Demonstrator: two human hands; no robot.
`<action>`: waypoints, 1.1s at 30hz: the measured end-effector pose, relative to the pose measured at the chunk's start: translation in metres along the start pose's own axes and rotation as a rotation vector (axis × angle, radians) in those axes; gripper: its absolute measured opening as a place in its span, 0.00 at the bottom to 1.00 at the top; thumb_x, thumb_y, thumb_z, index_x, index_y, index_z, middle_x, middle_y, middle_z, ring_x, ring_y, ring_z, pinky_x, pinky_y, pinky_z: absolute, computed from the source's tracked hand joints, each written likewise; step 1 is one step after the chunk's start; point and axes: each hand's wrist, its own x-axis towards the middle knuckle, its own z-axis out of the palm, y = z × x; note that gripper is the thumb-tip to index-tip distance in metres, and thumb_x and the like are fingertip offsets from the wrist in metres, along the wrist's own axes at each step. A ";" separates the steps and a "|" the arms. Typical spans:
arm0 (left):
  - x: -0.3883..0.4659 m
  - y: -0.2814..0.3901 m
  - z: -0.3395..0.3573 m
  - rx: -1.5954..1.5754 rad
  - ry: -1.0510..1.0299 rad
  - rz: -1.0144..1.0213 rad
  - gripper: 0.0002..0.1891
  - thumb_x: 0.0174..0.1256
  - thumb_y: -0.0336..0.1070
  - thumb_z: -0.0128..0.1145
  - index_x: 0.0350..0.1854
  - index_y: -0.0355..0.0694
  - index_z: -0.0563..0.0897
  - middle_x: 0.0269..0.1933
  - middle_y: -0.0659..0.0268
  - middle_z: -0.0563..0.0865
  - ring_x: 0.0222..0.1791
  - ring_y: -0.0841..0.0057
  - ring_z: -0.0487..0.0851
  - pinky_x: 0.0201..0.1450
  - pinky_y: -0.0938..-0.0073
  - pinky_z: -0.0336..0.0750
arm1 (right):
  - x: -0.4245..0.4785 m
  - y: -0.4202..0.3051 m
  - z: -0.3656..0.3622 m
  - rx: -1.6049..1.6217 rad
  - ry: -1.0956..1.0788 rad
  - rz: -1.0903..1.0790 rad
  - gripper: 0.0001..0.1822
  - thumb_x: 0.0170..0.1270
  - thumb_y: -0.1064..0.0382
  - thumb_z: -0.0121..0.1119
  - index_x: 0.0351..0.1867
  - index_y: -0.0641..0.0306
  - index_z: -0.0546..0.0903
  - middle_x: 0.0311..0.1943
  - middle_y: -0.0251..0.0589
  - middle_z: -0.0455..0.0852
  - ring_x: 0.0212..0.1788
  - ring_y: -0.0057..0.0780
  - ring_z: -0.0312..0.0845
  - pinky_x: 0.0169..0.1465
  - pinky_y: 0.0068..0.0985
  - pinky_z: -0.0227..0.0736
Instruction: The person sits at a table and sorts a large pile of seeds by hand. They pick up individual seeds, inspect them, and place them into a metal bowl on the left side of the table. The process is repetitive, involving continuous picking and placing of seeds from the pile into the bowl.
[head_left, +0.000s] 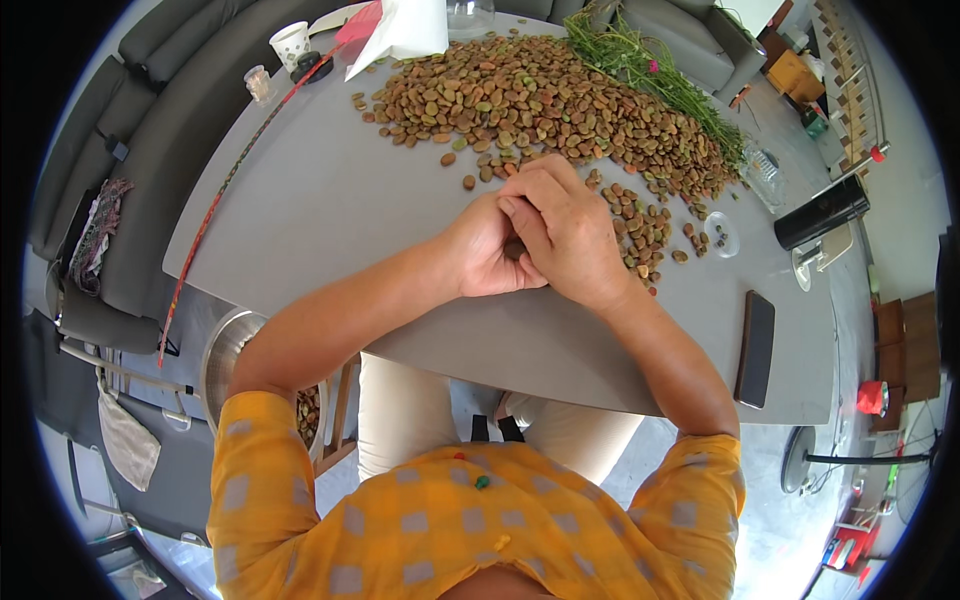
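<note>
Just above the near edge of the table, my left hand (487, 259) is cupped, palm up, with a brown broad bean (514, 247) partly visible in it. My right hand (577, 225) bends over the left, its thumb and fingers meeting the left fingertips. Whatever lies between those fingertips is hidden. A large heap of brown and greenish broad beans (525, 94) spreads beyond both hands. Close by my right hand lies a smaller group of beans (641, 221), partly covered by that hand.
A phone (754, 349), a small clear dish (721, 234) and a black cylinder (821, 212) are on the right. Green stems (660, 82) lie along the heap. A long thin stick (240, 161) crosses the table's left side. Below my left arm stands a metal bowl (225, 352) with beans.
</note>
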 end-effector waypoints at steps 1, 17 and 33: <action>0.001 0.000 0.000 -0.003 -0.004 0.001 0.14 0.73 0.48 0.41 0.30 0.51 0.74 0.26 0.76 0.74 0.23 0.85 0.70 0.21 0.83 0.63 | 0.000 0.001 -0.001 0.020 0.011 -0.004 0.05 0.56 0.73 0.61 0.35 0.65 0.80 0.36 0.45 0.80 0.35 0.43 0.79 0.37 0.31 0.76; -0.111 0.072 -0.029 0.047 -0.152 0.492 0.09 0.71 0.35 0.50 0.40 0.33 0.76 0.38 0.62 0.75 0.31 0.80 0.71 0.20 0.90 0.63 | -0.021 0.055 -0.017 0.113 0.074 0.282 0.10 0.69 0.62 0.57 0.46 0.65 0.80 0.41 0.35 0.81 0.43 0.21 0.76 0.47 0.20 0.72; -0.296 -0.048 -0.203 0.589 1.281 0.963 0.10 0.67 0.36 0.53 0.33 0.34 0.82 0.28 0.67 0.83 0.30 0.81 0.79 0.35 0.83 0.74 | -0.025 0.053 -0.009 0.017 -0.115 0.307 0.10 0.70 0.63 0.56 0.47 0.65 0.80 0.42 0.36 0.82 0.43 0.23 0.75 0.50 0.21 0.70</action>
